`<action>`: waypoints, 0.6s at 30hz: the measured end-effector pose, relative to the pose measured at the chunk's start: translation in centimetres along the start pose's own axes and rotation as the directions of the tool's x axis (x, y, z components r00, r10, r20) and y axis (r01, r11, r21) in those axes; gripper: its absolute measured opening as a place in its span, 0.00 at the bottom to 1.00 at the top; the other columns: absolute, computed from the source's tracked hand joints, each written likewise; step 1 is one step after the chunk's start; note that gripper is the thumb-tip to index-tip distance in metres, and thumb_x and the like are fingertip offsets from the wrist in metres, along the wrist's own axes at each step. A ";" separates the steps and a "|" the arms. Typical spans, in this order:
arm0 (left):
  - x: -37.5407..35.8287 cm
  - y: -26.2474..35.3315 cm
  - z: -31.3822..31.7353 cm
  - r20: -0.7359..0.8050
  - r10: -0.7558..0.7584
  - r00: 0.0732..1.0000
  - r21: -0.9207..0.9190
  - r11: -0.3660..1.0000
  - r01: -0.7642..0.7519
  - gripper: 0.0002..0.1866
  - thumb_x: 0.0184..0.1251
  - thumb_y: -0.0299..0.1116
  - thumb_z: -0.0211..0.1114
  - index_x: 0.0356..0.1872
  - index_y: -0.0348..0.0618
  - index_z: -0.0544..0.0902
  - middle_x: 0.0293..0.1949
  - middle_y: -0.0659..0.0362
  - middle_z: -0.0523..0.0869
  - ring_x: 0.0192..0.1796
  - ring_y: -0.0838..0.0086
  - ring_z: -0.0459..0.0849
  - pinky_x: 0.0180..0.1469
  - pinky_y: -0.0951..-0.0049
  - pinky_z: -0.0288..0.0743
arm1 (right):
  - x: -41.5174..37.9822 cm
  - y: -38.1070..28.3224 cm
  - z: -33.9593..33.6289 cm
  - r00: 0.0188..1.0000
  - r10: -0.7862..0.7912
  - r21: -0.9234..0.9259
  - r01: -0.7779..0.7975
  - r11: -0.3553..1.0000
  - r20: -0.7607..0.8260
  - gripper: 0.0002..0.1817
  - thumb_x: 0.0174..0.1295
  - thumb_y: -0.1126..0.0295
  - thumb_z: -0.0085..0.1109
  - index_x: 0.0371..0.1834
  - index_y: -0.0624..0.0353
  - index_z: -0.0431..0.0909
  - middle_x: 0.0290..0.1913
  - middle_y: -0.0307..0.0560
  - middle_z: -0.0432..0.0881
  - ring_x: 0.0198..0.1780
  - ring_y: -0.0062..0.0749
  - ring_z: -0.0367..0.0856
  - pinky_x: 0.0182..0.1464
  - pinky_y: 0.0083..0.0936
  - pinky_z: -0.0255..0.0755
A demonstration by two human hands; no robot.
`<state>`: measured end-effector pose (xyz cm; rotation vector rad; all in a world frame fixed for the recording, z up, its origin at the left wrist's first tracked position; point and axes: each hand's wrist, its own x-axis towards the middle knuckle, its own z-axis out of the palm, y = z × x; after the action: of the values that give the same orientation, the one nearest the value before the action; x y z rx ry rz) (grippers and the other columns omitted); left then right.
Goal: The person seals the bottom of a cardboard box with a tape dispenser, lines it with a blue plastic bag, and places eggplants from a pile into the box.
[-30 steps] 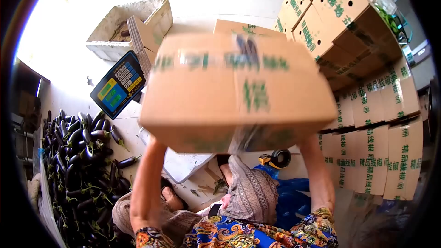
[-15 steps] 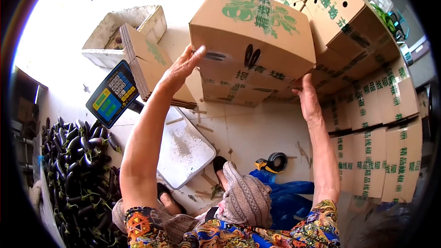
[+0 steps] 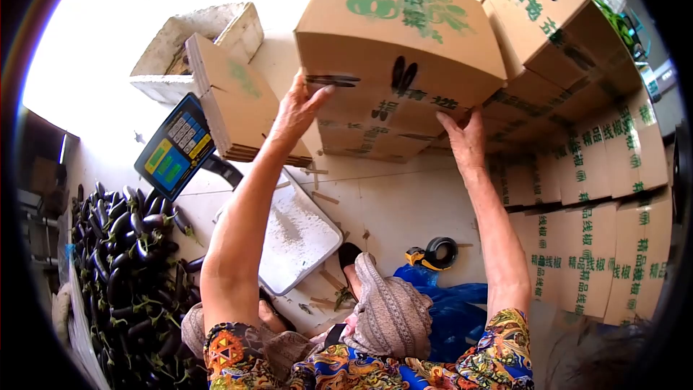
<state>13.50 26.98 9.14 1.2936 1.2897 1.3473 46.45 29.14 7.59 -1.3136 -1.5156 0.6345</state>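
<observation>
A closed cardboard box (image 3: 404, 58) with green print sits on top of another cardboard box (image 3: 364, 141) in front of me. My left hand (image 3: 297, 110) grips its near left edge, thumb laid on the front face below a dark handle slot and fingers around the side. Near the lower right corner, my right hand (image 3: 465, 137) holds the same box, its thumb against the front face; the other fingertips are partly hidden. Folded flat cartons (image 3: 234, 105) lean just left of my left forearm.
Left of me are a scale display (image 3: 175, 148), its white-dusted platform (image 3: 299, 238) and a heap of eggplants (image 3: 126, 260). A foam bin (image 3: 162, 90) stands behind. Stacked cartons (image 3: 577, 245) line the right; a tape dispenser (image 3: 433, 253) and blue plastic (image 3: 451, 310) lie on the floor.
The upper box has shifted slightly away from me. My right hand has slid left and down along its lower edge, and my left hand sits a little lower on the side.
</observation>
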 end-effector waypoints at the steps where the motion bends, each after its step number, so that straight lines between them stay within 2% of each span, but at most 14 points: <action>1: 0.0 -0.2 0.0 -0.017 0.052 0.998 0.063 0.997 -0.051 0.27 0.69 0.44 0.68 0.59 0.38 0.71 0.42 0.57 0.83 0.43 0.77 0.77 0.48 0.74 0.74 | -0.2 -1.0 0.4 1.000 -0.013 -0.055 0.011 0.998 -0.026 0.39 0.54 0.64 0.75 0.67 0.64 0.65 0.59 0.56 0.78 0.59 0.40 0.76 0.61 0.33 0.70; 2: -0.6 -0.4 -0.3 -0.053 0.035 0.998 0.222 0.975 -0.022 0.28 0.68 0.45 0.69 0.60 0.39 0.72 0.43 0.54 0.84 0.42 0.75 0.79 0.46 0.72 0.75 | 0.0 -0.2 0.5 1.000 0.000 -0.088 -0.002 0.996 -0.018 0.38 0.55 0.65 0.74 0.66 0.64 0.65 0.59 0.55 0.78 0.59 0.40 0.76 0.62 0.32 0.69; 3: -1.4 0.1 -0.7 -0.094 0.020 0.995 0.377 0.926 0.017 0.28 0.67 0.46 0.69 0.60 0.40 0.73 0.44 0.51 0.85 0.42 0.73 0.81 0.45 0.70 0.77 | -0.6 -1.2 0.6 1.000 -0.006 0.055 0.005 0.998 0.018 0.36 0.58 0.65 0.72 0.67 0.64 0.65 0.60 0.52 0.77 0.59 0.38 0.76 0.62 0.31 0.69; 4: -1.9 0.7 -1.5 -0.103 0.122 0.987 0.484 0.873 -0.057 0.29 0.64 0.47 0.71 0.60 0.41 0.76 0.47 0.45 0.85 0.42 0.64 0.85 0.44 0.64 0.79 | -1.5 -0.4 1.0 0.998 0.066 0.159 -0.062 0.985 -0.021 0.35 0.61 0.65 0.70 0.68 0.63 0.65 0.59 0.51 0.77 0.58 0.36 0.76 0.62 0.29 0.70; 5: -2.7 1.4 -3.0 -0.087 0.119 0.989 0.645 0.764 -0.035 0.27 0.63 0.45 0.71 0.59 0.41 0.79 0.52 0.42 0.84 0.47 0.54 0.85 0.50 0.60 0.78 | -2.4 0.3 1.3 0.988 0.144 0.259 -0.126 0.958 -0.051 0.33 0.63 0.66 0.68 0.69 0.63 0.64 0.58 0.49 0.77 0.58 0.34 0.77 0.62 0.27 0.70; 7: -5.4 2.2 -5.9 -0.147 0.327 0.934 0.793 0.602 -0.087 0.23 0.63 0.40 0.69 0.56 0.40 0.81 0.54 0.44 0.83 0.53 0.51 0.82 0.57 0.59 0.75 | -5.7 0.7 1.4 0.952 0.305 0.200 -0.298 0.933 -0.001 0.29 0.66 0.66 0.64 0.68 0.60 0.66 0.55 0.46 0.78 0.54 0.26 0.78 0.57 0.23 0.73; 8: -6.8 2.7 -7.3 -0.181 0.384 0.905 0.847 0.529 -0.055 0.21 0.65 0.37 0.67 0.56 0.39 0.82 0.55 0.46 0.82 0.58 0.52 0.79 0.61 0.58 0.71 | -7.3 0.2 1.8 0.921 0.350 0.205 -0.380 0.902 0.170 0.26 0.67 0.65 0.63 0.65 0.60 0.69 0.52 0.44 0.80 0.50 0.23 0.79 0.53 0.21 0.74; 9: -7.9 3.2 -8.6 -0.262 0.362 0.894 0.842 0.538 0.028 0.20 0.62 0.33 0.68 0.54 0.38 0.82 0.55 0.46 0.81 0.59 0.50 0.75 0.65 0.58 0.67 | -8.8 -0.5 2.5 0.863 0.381 0.193 -0.457 0.868 0.331 0.22 0.68 0.64 0.63 0.62 0.60 0.72 0.48 0.42 0.81 0.45 0.21 0.79 0.49 0.20 0.76; 11: -9.7 2.2 -12.2 -0.322 0.296 0.899 0.860 0.489 0.146 0.19 0.63 0.34 0.67 0.54 0.39 0.83 0.56 0.46 0.81 0.59 0.52 0.78 0.64 0.59 0.69 | -11.2 -1.4 5.6 0.808 0.406 0.105 -0.490 0.865 0.427 0.16 0.68 0.62 0.62 0.53 0.60 0.78 0.43 0.39 0.82 0.39 0.19 0.79 0.43 0.17 0.75; 13: -11.1 -0.5 -14.8 -0.217 0.314 0.924 0.908 0.412 0.072 0.20 0.63 0.33 0.68 0.55 0.39 0.83 0.58 0.45 0.79 0.59 0.53 0.78 0.62 0.61 0.72 | -12.1 -2.0 9.1 0.754 0.364 0.134 -0.508 0.851 0.547 0.15 0.67 0.60 0.63 0.46 0.61 0.81 0.39 0.41 0.83 0.36 0.22 0.79 0.41 0.18 0.74; 14: -11.5 -2.0 -15.0 -0.251 0.329 0.910 0.853 0.520 0.047 0.22 0.62 0.32 0.69 0.58 0.40 0.82 0.60 0.46 0.78 0.54 0.57 0.81 0.56 0.64 0.77 | -12.2 -2.6 11.3 0.762 0.300 0.114 -0.437 0.892 0.574 0.15 0.67 0.59 0.62 0.45 0.61 0.82 0.39 0.42 0.84 0.37 0.24 0.80 0.41 0.21 0.74; 15: -11.7 -1.2 -14.2 -0.371 0.169 0.913 0.679 0.720 0.142 0.22 0.60 0.32 0.71 0.56 0.39 0.83 0.62 0.46 0.76 0.53 0.58 0.84 0.53 0.66 0.80 | -11.8 -3.5 13.6 0.764 0.236 0.096 -0.362 0.927 0.601 0.15 0.67 0.58 0.62 0.44 0.61 0.82 0.39 0.44 0.85 0.38 0.27 0.81 0.41 0.24 0.75; 17: -11.3 -1.5 -14.0 -0.389 0.191 0.901 0.668 0.732 0.133 0.21 0.59 0.31 0.73 0.54 0.39 0.84 0.62 0.46 0.76 0.49 0.61 0.86 0.47 0.70 0.83 | -10.3 -5.7 18.2 0.756 0.125 0.078 -0.228 0.971 0.643 0.18 0.66 0.54 0.63 0.43 0.61 0.83 0.39 0.47 0.85 0.39 0.31 0.82 0.44 0.28 0.76; 18: -11.2 -1.5 -13.6 -0.413 0.171 0.895 0.617 0.775 0.137 0.21 0.58 0.31 0.74 0.54 0.40 0.85 0.61 0.46 0.76 0.51 0.59 0.86 0.49 0.69 0.83 | -9.5 -7.4 20.4 0.746 0.132 0.074 -0.236 0.969 0.653 0.20 0.66 0.53 0.63 0.43 0.61 0.83 0.40 0.47 0.85 0.40 0.32 0.82 0.45 0.30 0.76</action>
<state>1.15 14.53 7.21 1.4728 2.2103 1.3128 24.13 22.49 3.29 -1.1876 -1.8360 1.4238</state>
